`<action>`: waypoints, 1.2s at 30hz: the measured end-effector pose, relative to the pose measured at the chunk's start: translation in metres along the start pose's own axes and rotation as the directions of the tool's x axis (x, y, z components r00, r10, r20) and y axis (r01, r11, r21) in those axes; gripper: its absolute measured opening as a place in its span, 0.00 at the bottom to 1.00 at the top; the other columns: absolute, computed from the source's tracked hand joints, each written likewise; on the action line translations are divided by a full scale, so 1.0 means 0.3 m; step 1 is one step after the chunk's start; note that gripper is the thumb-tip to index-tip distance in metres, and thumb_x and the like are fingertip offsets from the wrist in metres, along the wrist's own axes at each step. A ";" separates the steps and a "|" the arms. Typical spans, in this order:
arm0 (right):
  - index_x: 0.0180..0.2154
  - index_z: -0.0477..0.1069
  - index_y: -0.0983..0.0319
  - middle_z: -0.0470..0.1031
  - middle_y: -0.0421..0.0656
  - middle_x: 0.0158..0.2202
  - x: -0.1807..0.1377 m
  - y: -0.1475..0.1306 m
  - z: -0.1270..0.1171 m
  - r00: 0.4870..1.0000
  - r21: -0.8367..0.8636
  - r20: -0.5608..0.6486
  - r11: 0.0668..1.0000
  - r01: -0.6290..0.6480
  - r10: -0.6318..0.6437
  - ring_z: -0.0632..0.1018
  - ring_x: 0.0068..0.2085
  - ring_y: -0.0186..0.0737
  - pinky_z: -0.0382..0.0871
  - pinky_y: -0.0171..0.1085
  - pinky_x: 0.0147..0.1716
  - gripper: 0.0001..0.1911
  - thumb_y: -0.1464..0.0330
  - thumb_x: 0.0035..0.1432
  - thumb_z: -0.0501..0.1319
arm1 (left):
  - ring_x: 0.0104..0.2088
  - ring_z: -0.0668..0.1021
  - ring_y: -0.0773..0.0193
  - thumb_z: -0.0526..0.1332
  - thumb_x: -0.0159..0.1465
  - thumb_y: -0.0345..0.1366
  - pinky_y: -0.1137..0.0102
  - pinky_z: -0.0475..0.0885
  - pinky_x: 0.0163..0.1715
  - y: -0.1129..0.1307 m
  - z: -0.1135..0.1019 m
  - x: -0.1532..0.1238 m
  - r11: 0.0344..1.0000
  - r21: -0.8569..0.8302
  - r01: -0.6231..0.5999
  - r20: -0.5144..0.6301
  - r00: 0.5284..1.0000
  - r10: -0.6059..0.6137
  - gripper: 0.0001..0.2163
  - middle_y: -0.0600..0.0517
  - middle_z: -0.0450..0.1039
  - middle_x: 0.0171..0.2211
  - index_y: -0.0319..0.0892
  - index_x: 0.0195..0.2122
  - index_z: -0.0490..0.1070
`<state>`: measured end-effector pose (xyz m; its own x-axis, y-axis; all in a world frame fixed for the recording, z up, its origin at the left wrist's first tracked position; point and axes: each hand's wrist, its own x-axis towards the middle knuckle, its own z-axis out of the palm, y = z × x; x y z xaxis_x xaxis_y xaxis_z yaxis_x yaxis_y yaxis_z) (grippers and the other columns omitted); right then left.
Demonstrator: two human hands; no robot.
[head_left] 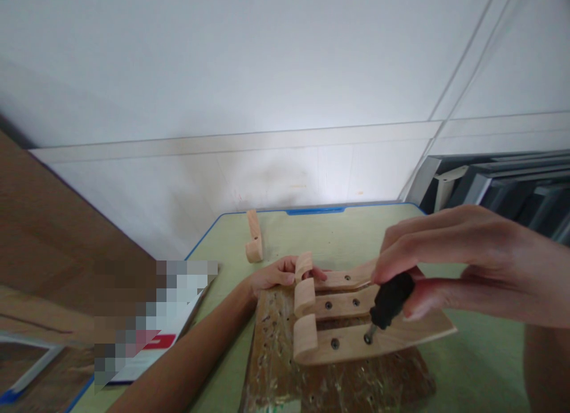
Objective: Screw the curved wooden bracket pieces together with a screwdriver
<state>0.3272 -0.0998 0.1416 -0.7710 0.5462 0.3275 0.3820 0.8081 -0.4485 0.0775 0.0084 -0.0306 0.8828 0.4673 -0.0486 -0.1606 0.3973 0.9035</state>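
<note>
My right hand (440,270) is closed around the black handle of a short screwdriver (392,300). The tool leans down, its tip in a dark screw (368,338) on the nearest strip of a pale wooden piece (401,336). That piece has three side-by-side strips, each with a thick rounded block at the left end and dark screws along it. My left hand (282,273) grips the farthest rounded block (304,263), thumb on the left and fingertips showing on the right. Underneath lies a brown, tape-wrapped, pitted board (278,353).
A loose wooden hook (253,247) lies on the pale green table (307,235) behind my left hand. At left is a partly blurred white sheet (167,336). Dark panels (512,187) are stacked at right, and a white wall (267,75) stands behind the table.
</note>
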 end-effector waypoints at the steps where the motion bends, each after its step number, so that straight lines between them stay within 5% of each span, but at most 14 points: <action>1: 0.36 0.70 0.65 0.73 0.40 0.30 0.002 -0.001 0.000 1.000 -0.009 -0.008 1.000 -0.004 0.004 0.72 0.28 0.27 0.61 0.26 0.26 0.07 0.69 0.53 0.61 | 0.39 0.75 0.57 0.66 0.47 0.34 0.69 0.67 0.39 0.001 0.001 0.000 1.000 -0.001 -0.001 -0.004 1.000 0.001 0.15 0.45 0.74 0.39 0.36 0.37 0.74; 9: 0.31 0.67 0.64 0.68 0.37 0.25 -0.002 0.002 0.006 0.999 -0.049 -0.017 0.998 -0.045 0.044 0.68 0.24 0.27 0.58 0.27 0.23 0.07 0.66 0.53 0.61 | 0.42 0.74 0.56 0.66 0.47 0.33 0.67 0.66 0.41 -0.001 -0.003 0.004 1.000 -0.015 -0.025 0.000 1.000 0.025 0.13 0.45 0.74 0.40 0.35 0.34 0.74; 19: 0.22 0.61 0.63 0.57 0.34 0.17 -0.017 0.010 0.021 0.994 -0.301 -0.111 0.953 -0.032 -0.001 0.59 0.20 0.26 0.48 0.30 0.19 0.12 0.65 0.52 0.60 | 0.42 0.74 0.56 0.66 0.47 0.34 0.66 0.66 0.41 -0.008 -0.009 -0.001 1.000 -0.015 -0.009 -0.011 1.000 0.008 0.12 0.45 0.74 0.41 0.37 0.34 0.74; 27: 0.17 0.61 0.64 0.55 0.33 0.15 -0.012 0.013 0.031 0.990 -0.296 -0.140 0.955 -0.013 -0.030 0.58 0.18 0.25 0.48 0.31 0.19 0.14 0.68 0.50 0.60 | 0.47 0.71 0.52 0.66 0.47 0.34 0.65 0.64 0.44 -0.002 0.004 0.003 1.000 -0.003 -0.024 -0.011 1.000 0.024 0.11 0.46 0.74 0.40 0.37 0.32 0.74; 31: 0.22 0.65 0.64 0.59 0.34 0.17 -0.018 0.013 0.026 0.989 -0.255 -0.137 0.963 -0.082 0.047 0.61 0.19 0.25 0.50 0.30 0.19 0.11 0.66 0.52 0.60 | 0.44 0.73 0.55 0.66 0.47 0.36 0.65 0.65 0.43 -0.003 -0.001 0.003 1.000 0.005 -0.026 0.008 1.000 0.026 0.13 0.46 0.74 0.39 0.36 0.34 0.73; 36: 0.36 0.70 0.62 0.72 0.39 0.31 -0.029 0.008 0.008 0.998 -0.093 -0.032 0.995 -0.048 0.045 0.71 0.29 0.28 0.62 0.28 0.27 0.06 0.70 0.54 0.59 | 0.41 0.74 0.60 0.65 0.50 0.35 0.64 0.66 0.42 -0.008 -0.014 -0.004 1.000 0.020 -0.016 0.016 1.000 0.015 0.16 0.45 0.73 0.42 0.35 0.40 0.71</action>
<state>0.3336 -0.1031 0.1355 -0.7361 0.5891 0.3335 0.4642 0.7978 -0.3846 0.0750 0.0103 -0.0344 0.8872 0.4606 -0.0278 -0.1655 0.3738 0.9126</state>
